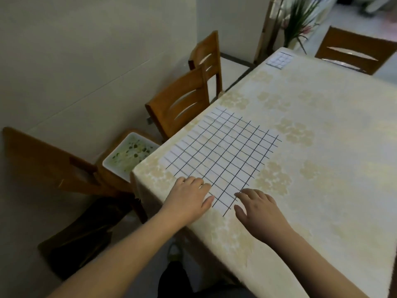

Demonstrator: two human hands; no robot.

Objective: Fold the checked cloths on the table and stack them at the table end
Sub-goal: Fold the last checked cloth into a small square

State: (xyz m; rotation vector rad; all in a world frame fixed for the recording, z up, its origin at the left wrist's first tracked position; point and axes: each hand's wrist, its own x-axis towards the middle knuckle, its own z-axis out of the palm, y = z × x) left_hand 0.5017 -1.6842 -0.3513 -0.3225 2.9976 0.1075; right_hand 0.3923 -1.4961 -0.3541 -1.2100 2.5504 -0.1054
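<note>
A white cloth with a black check pattern (223, 151) lies spread flat near the table's near left corner. My left hand (189, 195) rests palm down on its near left edge, fingers apart. My right hand (255, 208) rests palm down at the cloth's near corner, fingers spread, holding nothing. A small folded checked cloth (279, 59) lies at the far end of the table (322, 168), which is covered by a cream floral tablecloth.
Two wooden chairs (182, 104) stand along the table's left side by the wall. A stool at the near left holds a white tray (129, 155) of greenish food. Another chair (352, 50) and a plant (298, 20) stand beyond the far end.
</note>
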